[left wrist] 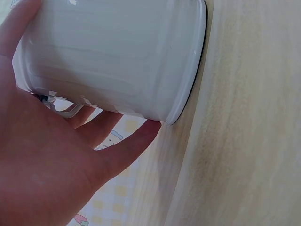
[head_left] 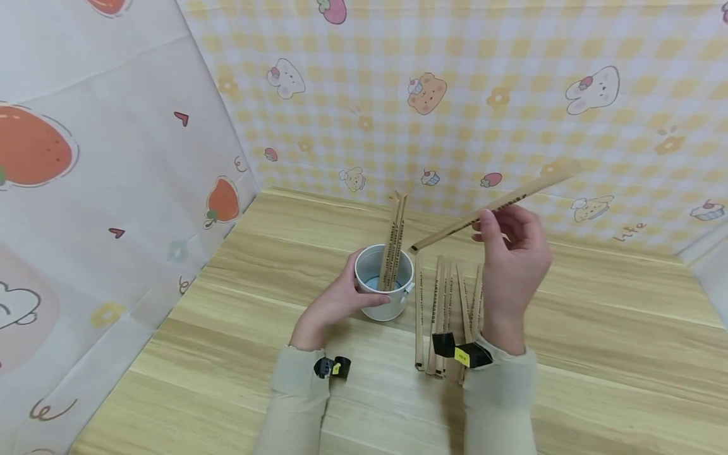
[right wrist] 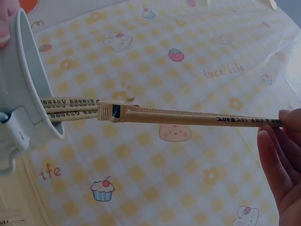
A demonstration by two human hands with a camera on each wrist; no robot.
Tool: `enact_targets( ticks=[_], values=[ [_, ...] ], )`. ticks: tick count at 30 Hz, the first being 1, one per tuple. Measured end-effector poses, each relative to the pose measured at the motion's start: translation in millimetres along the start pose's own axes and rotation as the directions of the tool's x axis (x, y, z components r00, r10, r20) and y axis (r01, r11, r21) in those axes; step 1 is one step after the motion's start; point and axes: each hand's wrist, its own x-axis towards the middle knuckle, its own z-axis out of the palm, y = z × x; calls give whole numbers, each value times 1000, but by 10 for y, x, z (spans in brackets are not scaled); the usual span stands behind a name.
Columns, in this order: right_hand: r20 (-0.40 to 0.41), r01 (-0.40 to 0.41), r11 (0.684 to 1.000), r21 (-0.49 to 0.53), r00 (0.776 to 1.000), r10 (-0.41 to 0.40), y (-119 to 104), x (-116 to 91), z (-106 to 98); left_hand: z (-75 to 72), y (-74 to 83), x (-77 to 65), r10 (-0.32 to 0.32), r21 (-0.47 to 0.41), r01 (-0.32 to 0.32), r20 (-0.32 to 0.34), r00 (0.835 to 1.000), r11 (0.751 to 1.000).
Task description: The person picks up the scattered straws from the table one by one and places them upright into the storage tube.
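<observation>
My left hand (head_left: 335, 297) grips a small white metal bucket (head_left: 385, 311) on the table, thumb across its front and fingers round the far side. Several straws in brown paper wrappers (head_left: 392, 243) stand in it, leaning against the far rim. In my right hand (head_left: 517, 259), thumb and fingers pinch another paper-wrapped straw (right wrist: 174, 117) around its middle. This one is held slantwise in the air, its lower end close to the bucket's right rim and its upper end pointing up to the right. Printed dark lettering runs along the wrapper.
More paper-wrapped straws (head_left: 438, 316) lie side by side on the wooden table (head_left: 227, 341), right of the bucket and partly hidden by my right wrist. A yellow checked cloth (head_left: 387, 145) hangs behind the table, and a pale printed cloth (head_left: 148, 170) hangs at the left.
</observation>
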Motion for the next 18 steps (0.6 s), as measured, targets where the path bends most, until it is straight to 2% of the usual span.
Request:
enact_targets(
  ticks=[8,12,18],
  values=[
    [100,30,992,-126,995,-17,66,-71,97,0,24,1,-9,17,9,2,1000,1000],
    [176,65,981,-183,984,-32,232,-87,122,-1,26,3,-7,29,7,2,1000,1000],
    [243,42,949,-313,969,38,540,-107,154,-3,18,0,-10,19,10,1,1000,1000]
  ],
)
